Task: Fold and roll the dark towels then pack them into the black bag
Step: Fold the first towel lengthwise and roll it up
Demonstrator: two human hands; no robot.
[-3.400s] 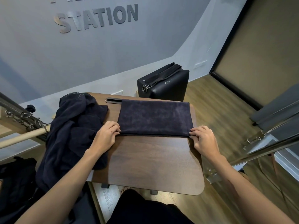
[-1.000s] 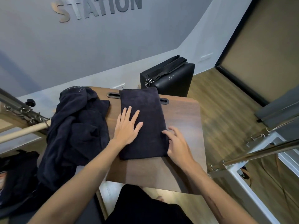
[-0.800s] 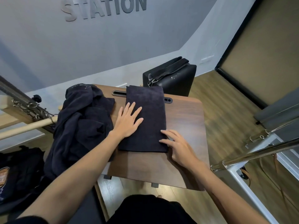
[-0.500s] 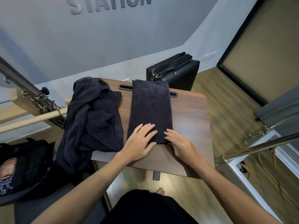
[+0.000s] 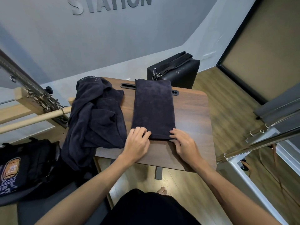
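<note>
folded towel [image 5: 153, 109] lies flat on the wooden table [image 5: 191, 119], a long strip running away from both hands. left hand [image 5: 137, 144] pinches its near left corner, fingers curled; right hand [image 5: 184, 142] grips the near right corner likewise. loose towel heap [image 5: 95, 117] just left of the left hand (draped over the table edge). black bag [image 5: 178, 71] well beyond the strip's far end.

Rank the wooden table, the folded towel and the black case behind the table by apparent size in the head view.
1. wooden table
2. folded towel
3. black case, though it sits farther from the camera and the table partly hides it, so its true size is unsure.
</note>
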